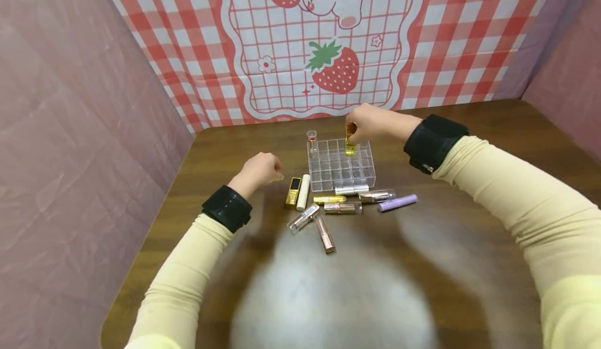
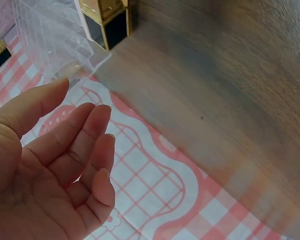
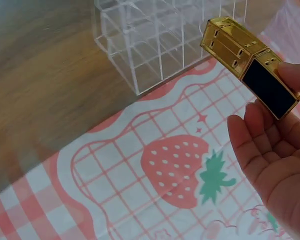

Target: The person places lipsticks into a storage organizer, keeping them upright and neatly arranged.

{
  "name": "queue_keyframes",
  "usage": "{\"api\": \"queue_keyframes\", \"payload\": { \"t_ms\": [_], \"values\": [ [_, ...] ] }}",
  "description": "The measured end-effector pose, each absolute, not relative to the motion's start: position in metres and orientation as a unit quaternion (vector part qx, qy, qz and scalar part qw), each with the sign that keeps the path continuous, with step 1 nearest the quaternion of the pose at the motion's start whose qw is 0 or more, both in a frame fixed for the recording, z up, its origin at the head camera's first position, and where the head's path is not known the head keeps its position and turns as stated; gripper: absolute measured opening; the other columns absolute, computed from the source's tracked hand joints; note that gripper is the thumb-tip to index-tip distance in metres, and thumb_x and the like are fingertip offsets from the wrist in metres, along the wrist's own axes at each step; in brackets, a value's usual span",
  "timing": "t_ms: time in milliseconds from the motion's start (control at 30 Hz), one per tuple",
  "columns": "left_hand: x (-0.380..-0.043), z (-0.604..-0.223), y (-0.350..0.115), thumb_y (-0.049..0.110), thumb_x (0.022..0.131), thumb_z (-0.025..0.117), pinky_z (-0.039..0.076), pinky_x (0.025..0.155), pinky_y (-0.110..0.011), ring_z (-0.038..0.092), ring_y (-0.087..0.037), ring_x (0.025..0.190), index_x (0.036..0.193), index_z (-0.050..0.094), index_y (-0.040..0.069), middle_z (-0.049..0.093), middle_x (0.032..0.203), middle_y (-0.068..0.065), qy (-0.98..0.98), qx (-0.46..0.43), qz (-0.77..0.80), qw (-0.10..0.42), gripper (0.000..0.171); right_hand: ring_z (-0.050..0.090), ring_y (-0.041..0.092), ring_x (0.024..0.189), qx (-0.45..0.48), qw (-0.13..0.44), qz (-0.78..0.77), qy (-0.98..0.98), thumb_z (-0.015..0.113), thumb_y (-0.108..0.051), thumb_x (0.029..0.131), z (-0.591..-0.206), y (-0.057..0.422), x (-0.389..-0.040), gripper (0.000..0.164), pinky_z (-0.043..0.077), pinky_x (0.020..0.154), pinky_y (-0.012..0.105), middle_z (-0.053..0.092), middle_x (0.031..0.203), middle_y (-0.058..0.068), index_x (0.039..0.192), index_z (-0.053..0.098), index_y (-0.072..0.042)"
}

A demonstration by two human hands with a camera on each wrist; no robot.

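My right hand (image 1: 368,123) pinches a gold lipstick (image 3: 235,47) with a black panel between thumb and fingers. It holds the lipstick upright over the back right of a clear compartment organizer (image 1: 311,174). In the organizer's back left compartment stands a clear-capped lipstick (image 1: 312,141). My left hand (image 1: 260,170) hovers over the table to the organizer's left, its fingers loosely bent around nothing. Nearest to it lie another gold-and-black lipstick (image 1: 293,192) and a white tube (image 1: 303,192). The left wrist view shows that gold-and-black lipstick (image 2: 107,25) beyond the fingertips.
In front of the organizer lie a silver tube (image 1: 352,189), a slim gold tube (image 1: 329,200), a purple tube (image 1: 398,203), a rose-gold tube (image 1: 324,234) and several clear-capped lipsticks (image 1: 343,208). A strawberry-print checked cloth (image 1: 281,93) hangs behind the wooden table (image 1: 211,156).
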State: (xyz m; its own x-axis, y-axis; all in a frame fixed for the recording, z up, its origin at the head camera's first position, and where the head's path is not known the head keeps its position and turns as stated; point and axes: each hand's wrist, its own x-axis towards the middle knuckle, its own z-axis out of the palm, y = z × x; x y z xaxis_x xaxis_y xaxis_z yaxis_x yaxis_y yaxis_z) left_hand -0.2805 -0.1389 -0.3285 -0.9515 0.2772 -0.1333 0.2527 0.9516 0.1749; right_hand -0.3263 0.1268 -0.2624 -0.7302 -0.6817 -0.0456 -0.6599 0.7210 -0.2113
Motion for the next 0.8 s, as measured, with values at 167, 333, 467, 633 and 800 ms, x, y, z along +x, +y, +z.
{"api": "queue_keyframes", "payload": {
  "t_ms": [167,333,467,633,800],
  "values": [
    [-0.286,-0.334,-0.145,0.021,0.082,0.063,0.047,0.079,-0.038,0.059,-0.022,0.087,0.101,0.068,0.006,0.066,0.099,-0.008,0.986,0.125,0.074,0.087,0.025,0.041,0.017,0.060,-0.364,0.061,-0.102,0.924,0.058,-0.008,0.081,-0.268,0.109,-0.353,0.008,0.034,0.060,0.031,0.055,0.069,0.007,0.079,0.064,-0.003],
    [-0.290,-0.340,-0.146,0.021,0.080,0.064,0.047,0.080,-0.038,0.060,-0.023,0.092,0.101,0.068,0.006,0.066,0.101,-0.008,0.986,0.123,0.074,0.085,0.026,0.033,0.014,0.055,-0.369,0.062,-0.116,0.920,0.056,-0.006,0.078,-0.273,0.092,-0.371,0.012,0.029,0.057,0.029,0.044,0.060,0.002,0.066,0.057,-0.006],
    [-0.291,-0.345,-0.148,0.021,0.079,0.064,0.047,0.080,-0.038,0.061,-0.025,0.093,0.100,0.069,0.006,0.067,0.101,-0.008,0.986,0.128,0.072,0.079,0.026,0.023,0.013,0.051,-0.378,0.070,-0.130,0.914,0.054,-0.004,0.075,-0.274,0.084,-0.375,0.025,0.024,0.054,0.028,0.029,0.054,-0.001,0.055,0.040,-0.012],
    [-0.294,-0.346,-0.151,0.022,0.078,0.066,0.047,0.081,-0.038,0.061,-0.026,0.095,0.100,0.069,0.006,0.067,0.101,-0.008,0.986,0.129,0.071,0.074,0.027,0.022,0.012,0.051,-0.389,0.076,-0.131,0.909,0.054,-0.004,0.075,-0.273,0.074,-0.378,0.027,0.024,0.055,0.028,0.026,0.055,-0.002,0.055,0.036,-0.013],
    [-0.297,-0.346,-0.151,0.023,0.079,0.066,0.047,0.082,-0.038,0.061,-0.026,0.096,0.101,0.069,0.006,0.067,0.102,-0.009,0.986,0.130,0.065,0.076,0.028,0.025,0.013,0.052,-0.388,0.093,-0.123,0.909,0.054,-0.005,0.076,-0.277,0.069,-0.381,0.024,0.025,0.055,0.028,0.029,0.056,-0.001,0.057,0.041,-0.012]
  ]
}}
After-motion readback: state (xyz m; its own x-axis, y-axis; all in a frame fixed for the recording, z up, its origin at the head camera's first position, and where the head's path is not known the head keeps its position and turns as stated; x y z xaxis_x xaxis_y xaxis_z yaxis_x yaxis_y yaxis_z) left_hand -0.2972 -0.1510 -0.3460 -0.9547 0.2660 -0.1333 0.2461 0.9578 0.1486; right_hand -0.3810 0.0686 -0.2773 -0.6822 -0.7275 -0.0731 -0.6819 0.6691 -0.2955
